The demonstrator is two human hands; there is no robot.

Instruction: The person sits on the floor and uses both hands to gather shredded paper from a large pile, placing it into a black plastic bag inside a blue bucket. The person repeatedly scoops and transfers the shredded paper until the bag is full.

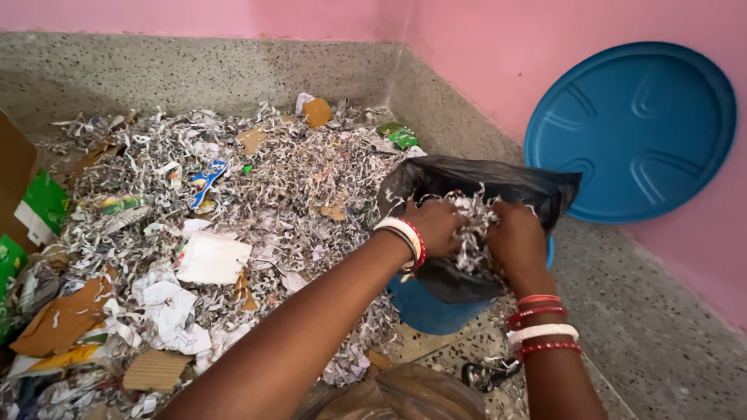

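My left hand (436, 226) and my right hand (516, 239) are pressed together around a clump of shredded paper (471, 225), held over the mouth of a black plastic bag (498, 180). The bag lines a blue bucket (424, 309) standing on the speckled floor. Both wrists wear red and white bangles. A large heap of shredded paper (264, 187) covers the floor to the left of the bucket, mixed with white sheets (212, 258) and cardboard scraps (66, 315).
A round blue plastic lid (630, 132) leans against the pink wall at the right. A brown cardboard box with green packaging (35, 206) stands at the left edge. A brownish plastic bag (405, 393) lies at the bottom, and a small dark object (484, 375) lies by my right forearm.
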